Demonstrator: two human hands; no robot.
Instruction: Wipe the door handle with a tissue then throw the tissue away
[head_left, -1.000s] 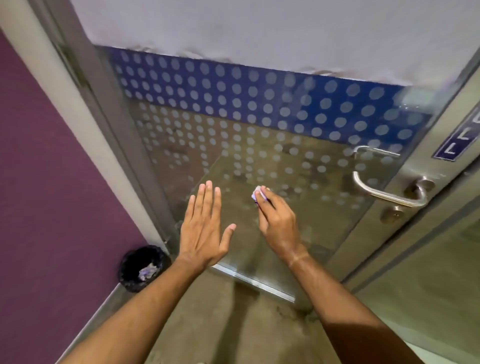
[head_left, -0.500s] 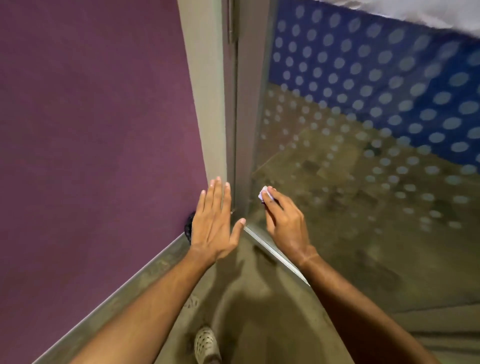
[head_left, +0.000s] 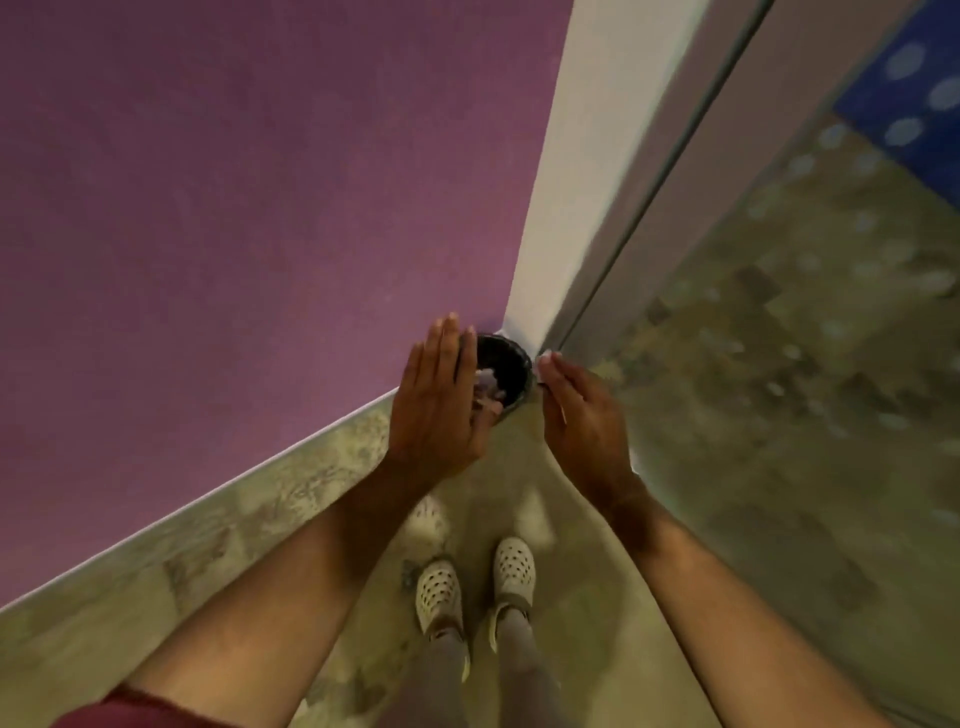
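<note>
- Right hand (head_left: 582, 421): fingers drawn together, pinching a small white tissue (head_left: 546, 359) at the fingertips; the tissue sits just beside the right rim of the bin, above the floor.
- Left hand (head_left: 439, 400): fingers straight and together, holding nothing; it partly overlaps the bin's left edge in the head view.
- Black bin (head_left: 511, 364): round, standing in the corner where the purple wall (head_left: 234, 208) meets the white door frame (head_left: 566, 171); pale crumpled paper (head_left: 488, 382) lies inside.
- Glass door (head_left: 779, 338): dotted film, at right of the frame.
- Floor (head_left: 587, 613): mottled beige; two perforated pale shoes (head_left: 441, 592) stand between the forearms.
</note>
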